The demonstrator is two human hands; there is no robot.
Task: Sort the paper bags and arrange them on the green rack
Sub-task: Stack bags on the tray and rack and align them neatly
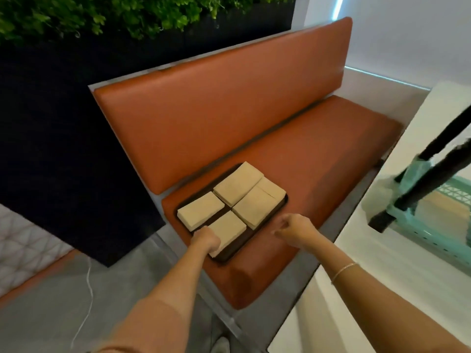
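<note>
Several stacks of folded tan paper bags [238, 184] lie on a dark tray [285, 200] on the orange bench seat. My left hand [206, 239] grips the near left edge of the closest stack [226, 229], its fingers hidden under it. Just off the tray's near right corner my right hand [293, 226] hovers with loosely curled fingers and holds nothing. The green rack [430, 222] stands on the white table at the right, blurred, with tan paper inside it.
The orange bench [318, 159] has a tall backrest [216, 110]. A white table [356, 289] borders it on the right, and black bars [438, 151] cross above the rack. A dark planter wall [63, 123] with green plants stands at the left. A white cable [88, 289] trails on the grey floor.
</note>
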